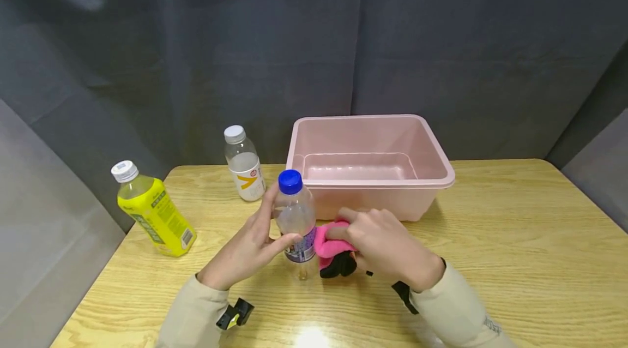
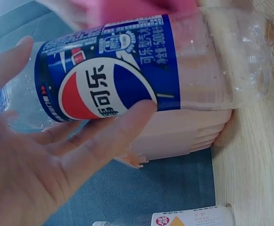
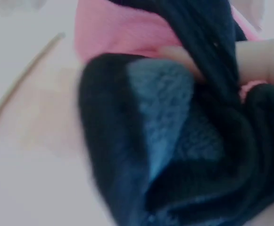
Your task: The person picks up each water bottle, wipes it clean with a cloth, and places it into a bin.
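Note:
A clear plastic cola bottle with a blue cap stands nearly upright in front of the pink tub. My left hand holds it from the left, thumb on the near side and the fingers behind. In the left wrist view the bottle's blue label shows a red, white and blue round logo, and its base is close to the table. My right hand grips a bunched pink and black cloth, which sits right at the bottle's right side. Seen from the right wrist, the cloth's black part is folded, with fleecy grey patches.
An open pink plastic tub stands at the back of the wooden table. A white-capped bottle with a white label is left of it. Farther left stands a yellow-labelled bottle. A dark curtain hangs behind.

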{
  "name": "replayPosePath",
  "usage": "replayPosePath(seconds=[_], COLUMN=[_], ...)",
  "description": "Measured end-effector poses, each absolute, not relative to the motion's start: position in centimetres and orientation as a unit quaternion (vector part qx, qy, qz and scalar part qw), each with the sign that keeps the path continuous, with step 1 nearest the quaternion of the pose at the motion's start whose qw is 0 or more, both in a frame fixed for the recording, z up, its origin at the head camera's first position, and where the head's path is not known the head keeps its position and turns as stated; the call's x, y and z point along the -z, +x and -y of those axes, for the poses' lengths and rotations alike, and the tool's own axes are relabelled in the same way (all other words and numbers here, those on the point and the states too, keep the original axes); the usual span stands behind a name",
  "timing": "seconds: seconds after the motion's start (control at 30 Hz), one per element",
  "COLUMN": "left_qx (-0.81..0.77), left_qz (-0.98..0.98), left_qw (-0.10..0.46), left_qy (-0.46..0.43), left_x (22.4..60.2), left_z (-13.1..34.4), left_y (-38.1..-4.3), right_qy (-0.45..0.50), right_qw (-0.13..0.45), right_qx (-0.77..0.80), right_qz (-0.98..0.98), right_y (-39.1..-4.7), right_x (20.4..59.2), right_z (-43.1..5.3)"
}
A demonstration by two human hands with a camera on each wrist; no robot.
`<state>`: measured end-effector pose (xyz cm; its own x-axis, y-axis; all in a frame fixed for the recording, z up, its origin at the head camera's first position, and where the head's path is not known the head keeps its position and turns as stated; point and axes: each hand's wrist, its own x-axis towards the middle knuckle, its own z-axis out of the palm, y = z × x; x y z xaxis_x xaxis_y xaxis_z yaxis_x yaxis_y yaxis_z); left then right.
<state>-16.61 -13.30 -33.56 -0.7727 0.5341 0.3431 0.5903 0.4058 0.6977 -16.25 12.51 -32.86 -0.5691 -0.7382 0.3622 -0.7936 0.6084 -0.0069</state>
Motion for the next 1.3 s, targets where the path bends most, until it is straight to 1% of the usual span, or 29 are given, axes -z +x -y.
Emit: replayPosePath(seconds=[0.13,0.33,0.43,0.5,0.7,0.97,1.1,1.2,1.3], left_qx=[0.431,0.428,0.426,0.426,0.428,0.426,0.425,0.420,0.416], left_qz=[0.833,0.835,0.831,0.828,0.826,0.833,0.835,0.839,0.843], left_qw=[0.040,0.047,0.056,0.060,0.059,0.047,0.047,0.053,0.054], left_qy=[-0.345,-0.343,-0.354,-0.359,-0.363,-0.350,-0.346,-0.342,-0.338], left_x=[33.5,33.7,33.8,33.8,33.8,33.9,33.9,33.9,33.8], left_z=[13.1,13.3,13.3,13.2,13.1,13.2,13.1,13.1,13.0], left_y=[-16.7,-16.7,-16.8,-16.8,-16.8,-16.5,-16.4,-16.4,-16.5], right_qy=[0.427,0.423,0.421,0.422,0.438,0.453,0.466,0.475,0.474], right_qw=[0.240,0.347,0.390,0.404,0.393,0.327,0.308,0.265,0.185], right_qx=[-0.107,-0.179,-0.216,-0.227,-0.205,-0.119,-0.088,-0.053,-0.033], right_qz=[0.865,0.818,0.790,0.779,0.782,0.821,0.825,0.838,0.860], right_y=[-16.1,-16.2,-16.2,-16.2,-16.1,-15.8,-16.0,-16.1,-16.1], right_x=[31.6,30.8,30.7,30.6,30.5,30.9,31.6,32.2,33.3], right_z=[-13.1,-13.2,-13.2,-13.2,-13.4,-13.7,-13.3,-12.7,-11.8])
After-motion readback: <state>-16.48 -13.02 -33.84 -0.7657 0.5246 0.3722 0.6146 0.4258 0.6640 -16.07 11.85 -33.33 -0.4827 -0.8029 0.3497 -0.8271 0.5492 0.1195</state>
